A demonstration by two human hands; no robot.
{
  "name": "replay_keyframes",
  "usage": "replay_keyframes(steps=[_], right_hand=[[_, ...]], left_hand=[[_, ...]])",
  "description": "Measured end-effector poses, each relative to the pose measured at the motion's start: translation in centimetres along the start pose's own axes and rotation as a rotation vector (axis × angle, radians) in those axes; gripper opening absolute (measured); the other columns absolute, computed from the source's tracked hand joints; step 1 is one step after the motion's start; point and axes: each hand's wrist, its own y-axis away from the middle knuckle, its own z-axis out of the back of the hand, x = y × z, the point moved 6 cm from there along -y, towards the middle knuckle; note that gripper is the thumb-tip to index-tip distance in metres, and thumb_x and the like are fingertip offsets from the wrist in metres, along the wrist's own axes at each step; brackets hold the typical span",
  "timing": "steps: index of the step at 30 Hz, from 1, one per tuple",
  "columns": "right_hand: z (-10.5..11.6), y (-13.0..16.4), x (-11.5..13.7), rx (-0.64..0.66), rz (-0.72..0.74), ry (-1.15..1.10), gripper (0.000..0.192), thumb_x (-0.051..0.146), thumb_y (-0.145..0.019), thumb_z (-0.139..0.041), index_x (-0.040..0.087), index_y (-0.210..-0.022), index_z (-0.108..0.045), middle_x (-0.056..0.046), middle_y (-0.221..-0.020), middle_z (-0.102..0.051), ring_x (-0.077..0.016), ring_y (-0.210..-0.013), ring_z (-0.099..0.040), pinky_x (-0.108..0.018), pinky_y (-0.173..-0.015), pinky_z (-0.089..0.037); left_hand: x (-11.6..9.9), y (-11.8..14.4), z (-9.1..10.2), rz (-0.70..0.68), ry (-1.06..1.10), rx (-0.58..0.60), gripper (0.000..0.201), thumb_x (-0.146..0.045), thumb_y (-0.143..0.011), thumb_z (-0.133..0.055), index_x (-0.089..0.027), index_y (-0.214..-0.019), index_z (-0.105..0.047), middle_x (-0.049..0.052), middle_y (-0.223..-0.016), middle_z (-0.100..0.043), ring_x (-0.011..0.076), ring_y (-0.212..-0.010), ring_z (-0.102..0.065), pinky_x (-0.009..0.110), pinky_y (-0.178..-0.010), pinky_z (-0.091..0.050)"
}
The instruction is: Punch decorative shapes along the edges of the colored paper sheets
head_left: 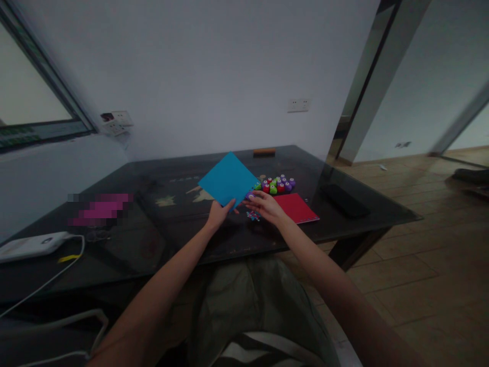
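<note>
The blue paper square [228, 179] stands tilted at frame centre, pinched at its lower corner by the left hand [218, 213]. The right hand [265, 206], fingers loosely spread, rests by a purple punch [250, 195]; steady the sheet. Red paper [296, 208] lies right.

Blue paper [228, 179] in left hand [218, 214]

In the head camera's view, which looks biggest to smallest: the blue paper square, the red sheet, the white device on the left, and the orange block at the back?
1. Blue paper square, held up nearer the camera
2. White device, seen edge-on, so unsure against the red sheet
3. Orange block, farthest away
</note>
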Motion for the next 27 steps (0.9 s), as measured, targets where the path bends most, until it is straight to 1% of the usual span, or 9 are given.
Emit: replay_keyframes(steps=[4,7,11,15,21,24,27], right_hand=[[-0.2,0.1,0.2,0.000,0.006,-0.018,0.034,0.018,-0.062,-0.078,0.019,-0.085,-0.052,-0.001,-0.083,-0.068,-0.0179,-0.080,-0.069,-0.031,-0.078,-0.054],[-0.2,0.2,0.2,-0.011,0.005,0.015,0.032,0.019,-0.062,-0.078,0.018,-0.082,-0.054,0.000,-0.084,-0.067,-0.0160,-0.078,-0.067,-0.029,-0.076,-0.053],[0.0,0.1,0.1,-0.045,0.003,0.058,0.031,0.020,-0.060,-0.078,0.017,-0.083,-0.057,0.001,-0.083,-0.066,-0.0125,-0.072,-0.064,-0.027,-0.072,-0.049],[-0.1,-0.1,-0.3,-0.023,0.002,0.023,0.033,0.020,-0.055,-0.080,0.016,-0.081,-0.060,0.000,-0.081,-0.066,-0.0120,-0.073,-0.062,-0.026,-0.074,-0.047],[-0.1,-0.5,-0.7,-0.024,0.060,0.055,0.031,0.023,-0.052,-0.083,0.015,-0.073,-0.062,0.000,-0.075,-0.064,-0.0120,-0.070,-0.060,-0.028,-0.076,-0.045],[0.0,-0.5,-0.7,-0.050,0.085,0.075,0.031,0.026,-0.051,-0.083,0.016,-0.073,-0.062,0.000,-0.076,-0.064,-0.0121,-0.069,-0.059,-0.028,-0.072,-0.044],[0.0,-0.2,-0.5,-0.071,0.091,0.120,0.032,0.028,-0.052,-0.082,0.016,-0.076,-0.063,-0.001,-0.079,-0.064,-0.0124,-0.069,-0.058,-0.026,-0.065,-0.042]], left_hand=[[0.2,0.0,-0.4,-0.038,-0.019,0.057,0.029,-0.041,-0.073,-0.066,-0.013,-0.078,-0.066,0.007,-0.058,-0.068,0.0169,-0.051,-0.057,0.026,-0.052,-0.043],[0.4,0.1,-0.6,-0.029,-0.003,0.071,0.030,-0.041,-0.072,-0.067,-0.013,-0.083,-0.066,0.007,-0.061,-0.069,0.0188,-0.055,-0.061,0.028,-0.056,-0.045],[-0.1,0.2,-0.7,-0.032,-0.008,0.076,0.027,-0.039,-0.072,-0.067,-0.014,-0.081,-0.067,0.007,-0.064,-0.069,0.0212,-0.061,-0.064,0.030,-0.061,-0.048],[-0.4,0.3,-0.8,-0.057,-0.042,0.082,0.026,-0.039,-0.074,-0.065,-0.014,-0.080,-0.067,0.008,-0.064,-0.069,0.0212,-0.060,-0.063,0.031,-0.060,-0.047],[0.8,-0.2,-0.8,-0.102,-0.104,0.116,0.029,-0.041,-0.077,-0.062,-0.013,-0.079,-0.066,0.007,-0.066,-0.070,0.0204,-0.065,-0.065,0.031,-0.068,-0.050],[1.3,-0.3,-0.7,-0.102,-0.126,0.118,0.029,-0.041,-0.078,-0.061,-0.013,-0.081,-0.066,0.007,-0.068,-0.070,0.0201,-0.065,-0.065,0.031,-0.070,-0.051],[1.1,-0.2,-0.8,-0.099,-0.130,0.131,0.028,-0.040,-0.078,-0.060,-0.012,-0.081,-0.066,0.007,-0.067,-0.070,0.0197,-0.064,-0.065,0.031,-0.069,-0.051]])
